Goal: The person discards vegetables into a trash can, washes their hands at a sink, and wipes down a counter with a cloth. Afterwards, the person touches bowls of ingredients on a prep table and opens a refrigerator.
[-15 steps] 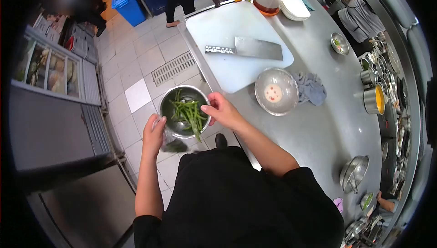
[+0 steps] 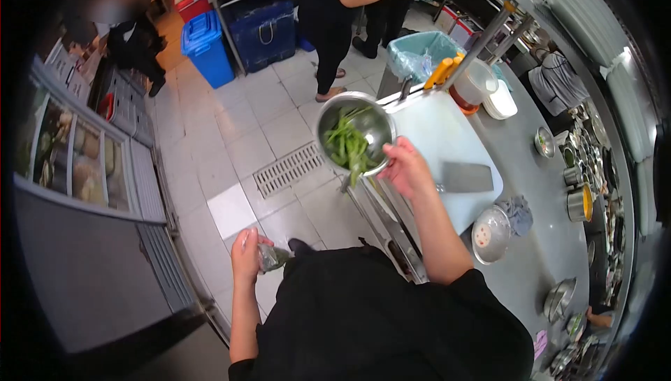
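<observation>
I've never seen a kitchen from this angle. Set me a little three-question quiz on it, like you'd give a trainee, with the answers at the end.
1. Which hand holds the metal bowl with the green vegetables in it, left or right?
2. True or false: the cleaver lies on the white cutting board.
3. Fill in the blank: beside the smaller-looking bowl on the steel counter lies a crumpled grey ____.

Key:
1. The right hand.
2. True.
3. Cloth.

Glossy metal bowl [image 2: 378, 129], smooth plastic board [image 2: 432, 126]
</observation>
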The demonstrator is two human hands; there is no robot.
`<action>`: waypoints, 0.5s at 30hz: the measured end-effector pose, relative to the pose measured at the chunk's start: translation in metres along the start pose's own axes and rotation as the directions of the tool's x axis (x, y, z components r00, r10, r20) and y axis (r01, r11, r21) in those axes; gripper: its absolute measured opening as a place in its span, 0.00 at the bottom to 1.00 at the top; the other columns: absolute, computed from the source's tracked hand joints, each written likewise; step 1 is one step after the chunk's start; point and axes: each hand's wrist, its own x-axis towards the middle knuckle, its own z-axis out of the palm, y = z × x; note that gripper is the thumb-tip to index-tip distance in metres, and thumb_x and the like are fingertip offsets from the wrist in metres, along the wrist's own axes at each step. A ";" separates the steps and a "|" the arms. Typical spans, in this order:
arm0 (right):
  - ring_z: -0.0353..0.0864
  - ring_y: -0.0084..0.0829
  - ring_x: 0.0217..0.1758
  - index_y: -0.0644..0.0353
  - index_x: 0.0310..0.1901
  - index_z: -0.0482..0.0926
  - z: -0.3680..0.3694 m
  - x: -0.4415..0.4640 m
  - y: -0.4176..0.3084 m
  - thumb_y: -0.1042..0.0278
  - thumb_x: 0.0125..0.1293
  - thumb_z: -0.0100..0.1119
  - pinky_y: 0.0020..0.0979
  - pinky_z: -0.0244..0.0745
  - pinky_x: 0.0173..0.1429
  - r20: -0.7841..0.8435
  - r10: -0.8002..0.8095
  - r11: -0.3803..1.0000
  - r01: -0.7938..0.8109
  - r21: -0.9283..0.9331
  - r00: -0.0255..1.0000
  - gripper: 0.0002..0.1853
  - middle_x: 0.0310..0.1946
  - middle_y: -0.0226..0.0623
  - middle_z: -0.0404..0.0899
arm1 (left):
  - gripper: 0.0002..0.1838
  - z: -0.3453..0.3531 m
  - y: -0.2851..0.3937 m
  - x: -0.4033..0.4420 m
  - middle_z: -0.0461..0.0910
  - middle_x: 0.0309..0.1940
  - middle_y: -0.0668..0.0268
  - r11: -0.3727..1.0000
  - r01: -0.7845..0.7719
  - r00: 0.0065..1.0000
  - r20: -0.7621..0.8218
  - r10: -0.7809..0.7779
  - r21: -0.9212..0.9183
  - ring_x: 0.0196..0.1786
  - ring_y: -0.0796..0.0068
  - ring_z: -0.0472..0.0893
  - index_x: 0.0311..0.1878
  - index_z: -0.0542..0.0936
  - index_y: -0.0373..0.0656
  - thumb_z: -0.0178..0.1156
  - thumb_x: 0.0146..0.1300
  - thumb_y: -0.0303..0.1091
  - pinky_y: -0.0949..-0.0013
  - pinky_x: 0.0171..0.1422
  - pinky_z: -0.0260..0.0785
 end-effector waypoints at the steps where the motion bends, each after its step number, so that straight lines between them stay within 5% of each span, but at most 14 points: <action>1: 0.78 0.30 0.21 0.53 0.32 0.66 0.011 0.018 -0.014 0.71 0.63 0.59 0.37 0.81 0.27 -0.039 -0.061 0.998 0.062 0.012 0.997 0.09 0.24 0.30 0.76 | 0.17 -0.015 0.000 0.019 0.81 0.24 0.63 1.000 0.014 1.000 -0.001 -0.014 0.007 0.20 0.84 0.68 0.30 0.72 0.42 0.48 0.72 0.44 0.75 0.26 0.60; 10: 0.79 0.37 0.28 0.61 0.36 0.66 -0.012 0.216 -0.133 0.71 0.68 0.52 0.45 0.83 0.38 -0.284 -0.421 0.889 0.454 0.060 0.861 0.06 0.26 0.36 0.71 | 0.19 -0.047 0.009 0.178 0.79 0.21 0.63 0.997 -0.033 0.999 0.017 0.034 -0.070 0.18 0.85 0.63 0.27 0.71 0.44 0.49 0.71 0.46 0.76 0.24 0.54; 12: 0.80 0.39 0.30 0.63 0.40 0.65 -0.039 0.266 -0.162 0.72 0.68 0.50 0.46 0.83 0.39 -0.393 -0.497 0.831 0.555 0.042 0.774 0.06 0.28 0.40 0.72 | 0.19 -0.039 0.011 0.211 0.78 0.21 0.60 1.000 0.015 0.999 0.043 -0.014 -0.008 0.23 0.76 0.73 0.28 0.70 0.44 0.49 0.71 0.47 0.72 0.30 0.64; 15: 0.80 0.40 0.30 0.65 0.43 0.64 -0.085 0.341 -0.205 0.73 0.67 0.49 0.46 0.84 0.38 -0.506 -0.506 0.781 0.620 0.075 0.698 0.07 0.29 0.42 0.73 | 0.18 -0.024 0.036 0.256 0.78 0.21 0.60 0.995 0.101 0.993 0.056 -0.102 0.020 0.23 0.75 0.73 0.29 0.70 0.44 0.49 0.71 0.47 0.72 0.29 0.65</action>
